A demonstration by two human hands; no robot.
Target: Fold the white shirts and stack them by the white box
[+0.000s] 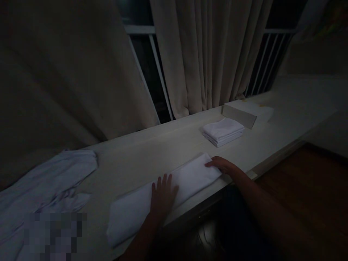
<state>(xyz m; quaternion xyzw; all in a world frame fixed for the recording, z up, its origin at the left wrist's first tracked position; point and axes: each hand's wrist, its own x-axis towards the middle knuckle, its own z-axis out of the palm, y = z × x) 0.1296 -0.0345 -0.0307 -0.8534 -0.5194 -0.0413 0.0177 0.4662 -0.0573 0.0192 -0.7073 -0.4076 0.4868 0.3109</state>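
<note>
A white cloth [133, 214], folded into a long strip, lies along the front edge of the white counter. My left hand [164, 194] rests flat on the middle of the strip with its fingers spread. At the strip's right end, my right hand [221, 165] grips the edge, thumb on top and the other fingers partly hidden. Beyond that end sits a neat stack of folded white cloths [223, 131].
Rumpled pale cloths [51, 181] lie on the left of the counter [152, 152]. A white box [244, 112] stands behind the stack. Beige curtains [206, 54] hang along the back, with metal bars [148, 65] between them. The room is dim.
</note>
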